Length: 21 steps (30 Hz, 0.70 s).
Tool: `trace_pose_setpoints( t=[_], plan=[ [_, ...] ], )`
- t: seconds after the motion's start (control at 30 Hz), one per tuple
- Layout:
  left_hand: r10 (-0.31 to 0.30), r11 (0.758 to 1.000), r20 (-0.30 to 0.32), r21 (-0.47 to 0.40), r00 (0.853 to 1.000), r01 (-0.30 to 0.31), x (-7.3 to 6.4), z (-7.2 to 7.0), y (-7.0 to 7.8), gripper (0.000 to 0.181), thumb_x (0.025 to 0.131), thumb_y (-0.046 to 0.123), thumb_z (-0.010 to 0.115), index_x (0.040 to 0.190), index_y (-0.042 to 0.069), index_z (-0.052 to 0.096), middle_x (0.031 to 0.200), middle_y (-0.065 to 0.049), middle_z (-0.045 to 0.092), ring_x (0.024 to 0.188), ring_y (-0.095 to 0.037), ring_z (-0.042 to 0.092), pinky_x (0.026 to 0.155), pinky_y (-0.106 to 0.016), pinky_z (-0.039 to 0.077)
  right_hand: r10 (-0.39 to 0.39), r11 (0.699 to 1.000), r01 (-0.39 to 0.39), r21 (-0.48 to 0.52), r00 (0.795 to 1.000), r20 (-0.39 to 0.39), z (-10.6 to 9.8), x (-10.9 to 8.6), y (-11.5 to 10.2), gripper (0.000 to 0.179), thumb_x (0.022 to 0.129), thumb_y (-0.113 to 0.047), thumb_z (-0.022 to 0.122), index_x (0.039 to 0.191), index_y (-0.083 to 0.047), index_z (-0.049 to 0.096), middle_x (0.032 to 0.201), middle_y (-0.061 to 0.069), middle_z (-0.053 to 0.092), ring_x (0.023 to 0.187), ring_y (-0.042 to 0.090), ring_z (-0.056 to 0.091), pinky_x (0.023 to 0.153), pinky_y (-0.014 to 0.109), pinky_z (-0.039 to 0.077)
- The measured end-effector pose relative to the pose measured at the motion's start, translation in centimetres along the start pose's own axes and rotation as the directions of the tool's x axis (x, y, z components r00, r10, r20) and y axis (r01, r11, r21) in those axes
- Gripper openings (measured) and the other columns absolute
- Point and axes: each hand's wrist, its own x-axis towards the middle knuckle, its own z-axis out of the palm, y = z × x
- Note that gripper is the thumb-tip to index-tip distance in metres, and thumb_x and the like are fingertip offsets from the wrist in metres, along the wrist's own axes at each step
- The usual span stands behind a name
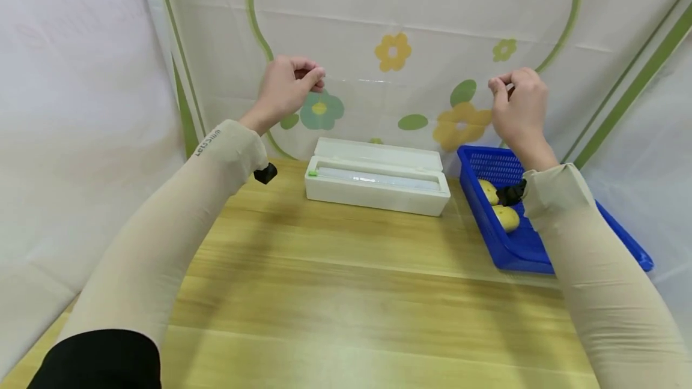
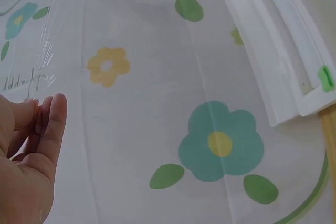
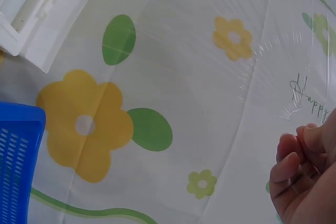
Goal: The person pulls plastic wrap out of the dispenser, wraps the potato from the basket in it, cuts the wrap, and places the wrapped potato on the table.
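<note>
Clear cling film (image 3: 270, 51) stretches between the two raised hands; creases and glints show in both wrist views, but it is barely visible in the head view. My left hand (image 1: 290, 86) pinches one end between thumb and fingers. At the other end, my right hand (image 1: 520, 104) pinches the film the same way. Below and between the hands stands a white cling film dispenser (image 1: 378, 197) with its lid (image 1: 378, 153) raised at the back. A pale roll (image 1: 378, 180) lies inside, and a green slider (image 1: 313, 173) sits at its left end.
To the right of the dispenser is a blue plastic basket (image 1: 489, 233), partly behind the right forearm. Two yellow potatoes (image 1: 506, 218) show inside it. A flower-printed sheet (image 1: 346, 35) hangs behind the wooden table (image 1: 335, 293), with pale cloth (image 1: 81, 107) at the left side.
</note>
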Motion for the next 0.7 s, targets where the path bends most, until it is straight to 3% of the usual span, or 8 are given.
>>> trace_pose_setpoints(
  t=[0.27, 0.53, 0.7],
  plan=[
    [-0.022, 0.997, -0.036, -0.068, 0.999, 0.019, -0.1, -0.2, 0.7, 0.022, 0.098, 0.018, 0.063, 0.102, -0.001, 0.072, 0.091, -0.013, 0.070, 0.078, -0.015, 0.069, 0.079, -0.025, 0.054, 0.034, 0.999, -0.035, 0.013, 0.999, 0.014, -0.6, 0.3, -0.1, 0.035, 0.102, -0.022, 0.054, 0.101, 0.010, 0.068, 0.086, -0.008, 0.047, 0.072, 0.001, 0.042, 0.071, 0.021, 0.035],
    [-0.018, 0.994, -0.066, -0.109, 0.998, 0.011, -0.4, -0.2, 1.0, 0.021, 0.096, 0.018, 0.065, 0.101, 0.000, 0.073, 0.089, -0.012, 0.069, 0.078, -0.017, 0.069, 0.079, -0.026, 0.054, 0.105, 0.993, -0.108, 0.052, 0.993, 0.061, -1.4, 0.3, -0.3, 0.035, 0.102, -0.027, 0.055, 0.105, 0.006, 0.068, 0.088, -0.008, 0.050, 0.063, 0.001, 0.048, 0.063, 0.020, 0.038],
    [-0.008, 0.994, -0.061, -0.107, 0.998, 0.002, -0.7, -0.3, 1.1, 0.022, 0.096, 0.019, 0.066, 0.102, -0.001, 0.072, 0.089, -0.014, 0.069, 0.077, -0.018, 0.069, 0.078, -0.026, 0.054, 0.107, 0.988, -0.117, 0.103, 0.989, 0.098, -1.8, 0.0, -0.2, 0.032, 0.101, -0.026, 0.057, 0.103, 0.004, 0.068, 0.092, -0.009, 0.055, 0.057, 0.001, 0.052, 0.055, 0.015, 0.041]
  ],
)
